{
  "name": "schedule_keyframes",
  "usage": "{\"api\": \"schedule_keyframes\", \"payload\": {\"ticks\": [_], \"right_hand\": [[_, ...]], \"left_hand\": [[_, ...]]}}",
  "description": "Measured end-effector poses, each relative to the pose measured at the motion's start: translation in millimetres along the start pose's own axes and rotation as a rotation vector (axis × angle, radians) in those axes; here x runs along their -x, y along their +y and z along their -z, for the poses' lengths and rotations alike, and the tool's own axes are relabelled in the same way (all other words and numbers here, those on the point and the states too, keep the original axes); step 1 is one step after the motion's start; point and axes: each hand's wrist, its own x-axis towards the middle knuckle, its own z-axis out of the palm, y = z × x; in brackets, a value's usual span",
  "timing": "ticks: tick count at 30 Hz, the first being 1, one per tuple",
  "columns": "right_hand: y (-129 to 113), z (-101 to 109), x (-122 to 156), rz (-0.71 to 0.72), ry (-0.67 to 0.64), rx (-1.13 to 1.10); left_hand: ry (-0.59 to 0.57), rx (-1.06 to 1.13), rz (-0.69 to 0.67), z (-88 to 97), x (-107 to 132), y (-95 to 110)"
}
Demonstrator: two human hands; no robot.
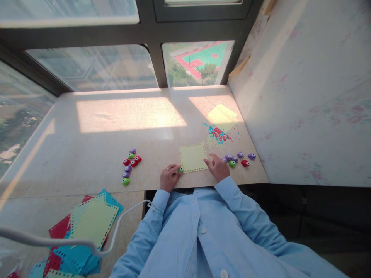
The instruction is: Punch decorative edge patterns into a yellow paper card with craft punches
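A pale yellow paper square (193, 156) with punched holes along its edges lies near the table's front edge. My left hand (169, 177) is closed on a small green hole punch (181, 169) at the square's lower left corner. My right hand (216, 166) rests on the square's right edge, fingers bent, index finger stretched out onto the paper. Just right of that hand lie several small punches (237, 158) in purple, green and red.
Another group of small punches (131, 164) lies to the left. Coloured paper confetti (217, 135) and a yellow sheet (222, 117) sit at the back right by the wall. A stack of punched coloured papers (87, 227) and a white cable (116, 231) lie lower left.
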Motion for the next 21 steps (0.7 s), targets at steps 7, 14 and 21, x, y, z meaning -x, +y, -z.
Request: {"api": "schedule_keyframes", "payload": {"ticks": [7,14,21], "right_hand": [[2,-18,6,0.477,-0.022,-0.039],[8,-36,15,0.52,-0.032,-0.049],[6,-37,18,0.515,-0.002,-0.023]], "left_hand": [[-0.007,0.038,-0.018,3.9,0,4],[0.006,0.064,-0.009,0.3,-1,4],[0.012,0.051,-0.025,0.1,-2,6]]}}
